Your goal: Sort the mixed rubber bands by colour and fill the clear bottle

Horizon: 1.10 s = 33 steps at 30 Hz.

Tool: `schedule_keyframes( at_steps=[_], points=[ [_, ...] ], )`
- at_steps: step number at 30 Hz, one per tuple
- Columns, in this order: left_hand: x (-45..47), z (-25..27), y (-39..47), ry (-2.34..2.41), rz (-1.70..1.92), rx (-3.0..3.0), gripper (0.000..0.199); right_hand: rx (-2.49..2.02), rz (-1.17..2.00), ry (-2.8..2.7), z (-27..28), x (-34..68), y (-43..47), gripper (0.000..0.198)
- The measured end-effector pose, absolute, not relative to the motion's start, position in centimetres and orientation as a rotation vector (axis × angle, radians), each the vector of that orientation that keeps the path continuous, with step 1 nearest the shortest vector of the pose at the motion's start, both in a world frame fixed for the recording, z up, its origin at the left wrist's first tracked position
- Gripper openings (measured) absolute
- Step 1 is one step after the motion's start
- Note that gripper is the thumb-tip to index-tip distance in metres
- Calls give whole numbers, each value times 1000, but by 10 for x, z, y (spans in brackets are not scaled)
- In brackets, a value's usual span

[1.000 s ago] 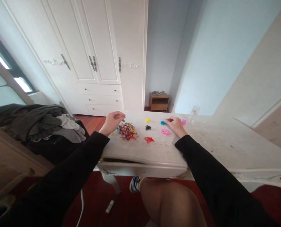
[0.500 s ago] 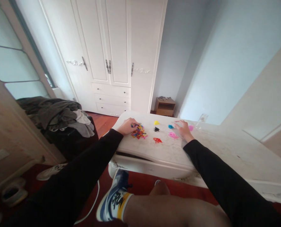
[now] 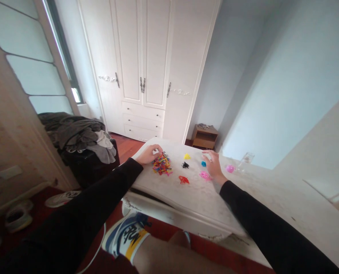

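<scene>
A mixed pile of small coloured rubber bands (image 3: 161, 166) lies on the left part of the white tabletop (image 3: 169, 190). At its back left edge, my left hand (image 3: 150, 155) is closed in a pinch, with a dark band showing at the fingertips. My right hand (image 3: 213, 164) has its fingers stretched out over the blue bands (image 3: 203, 164), holding nothing visible. Between the hands are little heaps of yellow bands (image 3: 187, 156), black bands (image 3: 185, 165) and red bands (image 3: 183, 180). Pink bands (image 3: 205, 175) lie beside my right hand.
Right of my right hand are a brighter pink heap (image 3: 230, 168) and a clear glass-like container (image 3: 246, 160). A drawer front (image 3: 158, 207) lies under the table's near edge, above my leg. Clothes (image 3: 75, 133) are piled at left; a wardrobe (image 3: 152, 53) stands behind.
The view has shifted slightly. My left hand has drawn back from within the pile to its edge, a dark band at its fingertips. My right hand stays near the blue bands.
</scene>
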<state>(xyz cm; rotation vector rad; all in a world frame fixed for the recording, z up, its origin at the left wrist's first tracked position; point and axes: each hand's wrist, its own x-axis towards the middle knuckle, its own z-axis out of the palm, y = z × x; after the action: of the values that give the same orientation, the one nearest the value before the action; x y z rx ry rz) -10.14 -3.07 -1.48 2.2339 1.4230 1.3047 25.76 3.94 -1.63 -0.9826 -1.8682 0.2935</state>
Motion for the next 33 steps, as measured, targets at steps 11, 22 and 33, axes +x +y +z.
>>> schedule_keyframes(
  at_steps=[11, 22, 33],
  points=[
    [-97, -10, -38, 1461, 1259, 2298, 17, -697, 215, -2093, 3, 133, 14, 16],
    [-81, -7, -45, 1465, 1256, 2289, 20, -505, 132, -2339, -2, 149, 7, 17],
    [-75, -4, -53, 1473, 1245, 2248, 26, -388, 242, -2416, -5, 141, 1, 28]
  ],
)
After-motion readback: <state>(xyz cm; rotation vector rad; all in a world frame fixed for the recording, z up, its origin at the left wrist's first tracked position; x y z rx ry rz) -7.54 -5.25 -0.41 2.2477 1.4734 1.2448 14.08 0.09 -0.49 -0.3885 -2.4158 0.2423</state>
